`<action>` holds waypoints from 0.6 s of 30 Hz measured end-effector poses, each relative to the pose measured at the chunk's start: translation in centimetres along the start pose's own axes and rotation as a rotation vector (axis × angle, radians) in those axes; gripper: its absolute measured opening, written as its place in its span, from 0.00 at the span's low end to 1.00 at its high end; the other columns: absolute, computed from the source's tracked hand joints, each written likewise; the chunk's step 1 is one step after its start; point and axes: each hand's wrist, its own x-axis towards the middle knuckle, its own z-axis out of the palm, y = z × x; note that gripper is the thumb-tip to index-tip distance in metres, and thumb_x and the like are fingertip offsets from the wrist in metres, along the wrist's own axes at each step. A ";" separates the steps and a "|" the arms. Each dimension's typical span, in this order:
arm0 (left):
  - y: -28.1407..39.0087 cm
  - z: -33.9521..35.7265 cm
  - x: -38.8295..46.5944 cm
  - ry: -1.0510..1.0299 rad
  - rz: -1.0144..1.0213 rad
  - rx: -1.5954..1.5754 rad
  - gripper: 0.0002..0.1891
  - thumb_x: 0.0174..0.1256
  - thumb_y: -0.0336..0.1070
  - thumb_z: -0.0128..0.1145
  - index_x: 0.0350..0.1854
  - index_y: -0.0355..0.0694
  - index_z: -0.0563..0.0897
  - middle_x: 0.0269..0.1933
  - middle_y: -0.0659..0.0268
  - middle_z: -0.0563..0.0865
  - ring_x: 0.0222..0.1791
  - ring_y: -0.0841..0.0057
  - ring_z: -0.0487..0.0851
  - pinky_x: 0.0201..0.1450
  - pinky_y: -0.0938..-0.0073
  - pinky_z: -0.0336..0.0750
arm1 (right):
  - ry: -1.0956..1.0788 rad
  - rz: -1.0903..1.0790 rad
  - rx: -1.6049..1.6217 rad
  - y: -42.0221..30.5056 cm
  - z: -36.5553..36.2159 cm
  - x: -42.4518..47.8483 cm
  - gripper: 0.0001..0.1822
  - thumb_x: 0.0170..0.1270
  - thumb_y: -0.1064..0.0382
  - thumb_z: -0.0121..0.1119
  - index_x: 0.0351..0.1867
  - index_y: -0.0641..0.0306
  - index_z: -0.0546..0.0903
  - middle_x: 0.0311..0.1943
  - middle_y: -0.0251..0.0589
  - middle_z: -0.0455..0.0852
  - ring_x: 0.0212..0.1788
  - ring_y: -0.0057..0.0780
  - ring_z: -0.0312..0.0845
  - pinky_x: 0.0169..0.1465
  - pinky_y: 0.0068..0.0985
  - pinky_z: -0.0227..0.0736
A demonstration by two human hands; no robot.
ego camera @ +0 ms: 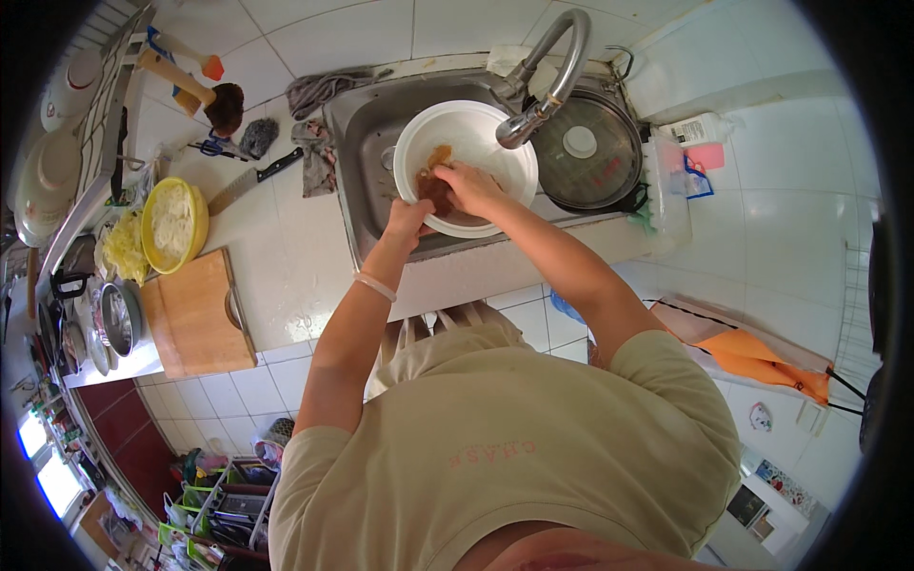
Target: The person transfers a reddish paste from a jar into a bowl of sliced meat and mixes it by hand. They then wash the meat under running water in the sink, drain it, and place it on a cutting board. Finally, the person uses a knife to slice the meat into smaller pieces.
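A white basin (503, 153) rests in the stainless steel sink (360, 153), below the tap. My left hand (409, 220) grips its near left rim. Inside the basin, my right hand (468, 189) has its fingers on wet, reddish-brown food (434, 191), whose exact kind I cannot make out. The fingertips are partly hidden in it. A smaller orange-brown piece (439, 155) lies just beyond, against the basin's inner side. The curved metal faucet (553, 93) reaches over the basin's right rim.
A lidded pan (587, 153) stands at the sink's right. On the left counter are a kitchen knife (246, 182), grey rags (316, 158), a yellow bowl of whitish food (173, 223), shredded yellow-green vegetable (125, 246) and a wooden cutting board (196, 314). Brushes (223, 107) hang from a rack.
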 end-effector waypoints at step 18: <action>-0.5 -1.4 -0.2 -0.002 0.020 -0.134 0.16 0.52 0.23 0.54 0.46 0.28 0.76 0.39 0.56 0.82 0.34 0.67 0.85 0.29 0.71 0.84 | -0.015 -0.140 0.046 -1.5 0.5 0.2 0.09 0.49 0.64 0.62 0.34 0.55 0.80 0.43 0.43 0.76 0.45 0.49 0.75 0.48 0.43 0.70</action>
